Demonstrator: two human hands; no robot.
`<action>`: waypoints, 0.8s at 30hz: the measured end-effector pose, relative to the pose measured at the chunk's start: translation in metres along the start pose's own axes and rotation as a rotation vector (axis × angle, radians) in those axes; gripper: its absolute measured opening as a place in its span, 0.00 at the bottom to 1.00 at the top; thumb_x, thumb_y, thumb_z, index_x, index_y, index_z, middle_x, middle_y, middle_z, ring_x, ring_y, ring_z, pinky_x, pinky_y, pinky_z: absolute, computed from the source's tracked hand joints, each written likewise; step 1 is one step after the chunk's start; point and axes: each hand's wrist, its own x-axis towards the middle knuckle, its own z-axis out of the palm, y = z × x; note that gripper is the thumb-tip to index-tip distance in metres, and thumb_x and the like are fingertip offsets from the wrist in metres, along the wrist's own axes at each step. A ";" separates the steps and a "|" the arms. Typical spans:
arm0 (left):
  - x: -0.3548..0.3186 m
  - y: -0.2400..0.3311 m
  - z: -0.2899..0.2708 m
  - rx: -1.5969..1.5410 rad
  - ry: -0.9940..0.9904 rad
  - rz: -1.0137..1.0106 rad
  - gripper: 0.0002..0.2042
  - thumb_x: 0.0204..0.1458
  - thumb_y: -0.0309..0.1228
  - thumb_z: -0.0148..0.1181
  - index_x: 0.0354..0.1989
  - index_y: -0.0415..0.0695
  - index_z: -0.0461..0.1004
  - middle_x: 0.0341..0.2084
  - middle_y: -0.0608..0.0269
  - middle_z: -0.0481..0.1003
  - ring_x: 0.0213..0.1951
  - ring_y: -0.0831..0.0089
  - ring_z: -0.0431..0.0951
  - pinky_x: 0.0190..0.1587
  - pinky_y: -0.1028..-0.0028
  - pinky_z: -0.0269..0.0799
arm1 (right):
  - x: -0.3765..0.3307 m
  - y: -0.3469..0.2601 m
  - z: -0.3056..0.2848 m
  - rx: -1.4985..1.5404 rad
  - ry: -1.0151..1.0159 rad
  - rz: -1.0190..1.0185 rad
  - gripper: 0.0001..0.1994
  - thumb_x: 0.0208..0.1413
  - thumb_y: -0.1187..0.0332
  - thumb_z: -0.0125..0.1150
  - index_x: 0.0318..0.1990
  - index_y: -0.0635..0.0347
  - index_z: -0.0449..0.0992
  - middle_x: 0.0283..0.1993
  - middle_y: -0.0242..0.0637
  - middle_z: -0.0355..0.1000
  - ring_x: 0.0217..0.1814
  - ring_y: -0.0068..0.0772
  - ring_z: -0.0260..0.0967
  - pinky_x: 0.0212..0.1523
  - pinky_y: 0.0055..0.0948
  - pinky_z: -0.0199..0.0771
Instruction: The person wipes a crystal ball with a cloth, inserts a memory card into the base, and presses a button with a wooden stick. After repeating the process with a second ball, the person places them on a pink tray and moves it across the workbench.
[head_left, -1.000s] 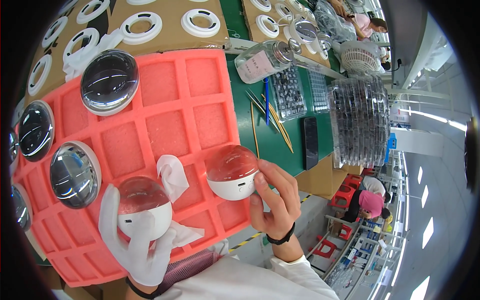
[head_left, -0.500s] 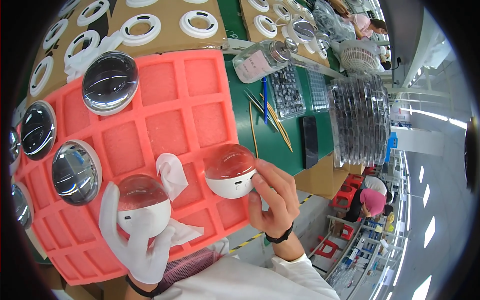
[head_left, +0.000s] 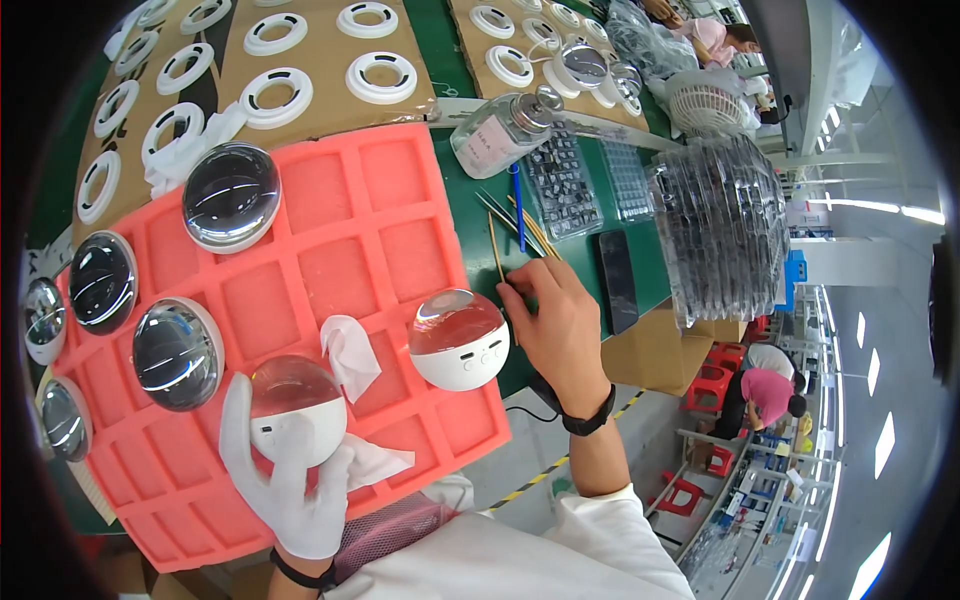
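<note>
The right hand (head_left: 560, 320) had left one globe (head_left: 458, 345) for a stick (head_left: 494, 240), grip unclear; the left hand (head_left: 300, 495) clasped a second globe (head_left: 297, 393).

White glove (head_left: 235, 430) on left hand (head_left: 300, 505), bare right hand (head_left: 562, 325), two black wristbands (head_left: 590, 414), loose white sleeve (head_left: 625, 540)

Looks down from wearer's head, left one of side-by-side fisheye pair. Close above pink tray (head_left: 340, 280), facing steeply onto it from near edge. Reaches across table (head_left: 650, 290) beside tray, farther to floor (head_left: 655, 430) right of tray.
</note>
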 end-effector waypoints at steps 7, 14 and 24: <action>0.000 0.001 -0.005 0.078 -0.031 -0.028 0.24 0.43 0.18 0.68 0.52 0.47 0.78 0.67 0.35 0.58 0.64 0.37 0.65 0.61 0.50 0.67 | 0.000 0.003 -0.001 0.100 0.089 0.043 0.04 0.62 0.74 0.60 0.42 0.63 0.74 0.32 0.40 0.75 0.26 0.33 0.71 0.28 0.31 0.71; 0.008 0.001 0.000 -0.033 -0.064 -0.035 0.23 0.41 0.21 0.71 0.50 0.45 0.77 0.66 0.36 0.59 0.60 0.38 0.67 0.55 0.51 0.73 | -0.028 -0.064 -0.059 1.095 0.203 -0.046 0.08 0.58 0.87 0.48 0.43 0.70 0.70 0.31 0.47 0.75 0.19 0.29 0.70 0.20 0.22 0.69; 0.004 -0.007 0.002 0.032 0.082 0.032 0.42 0.39 0.33 0.80 0.65 0.42 0.64 0.62 0.39 0.66 0.55 0.48 0.71 0.50 0.57 0.73 | -0.045 -0.123 -0.010 0.529 -0.118 -0.239 0.09 0.50 0.81 0.68 0.39 0.69 0.77 0.29 0.42 0.78 0.23 0.29 0.76 0.25 0.26 0.75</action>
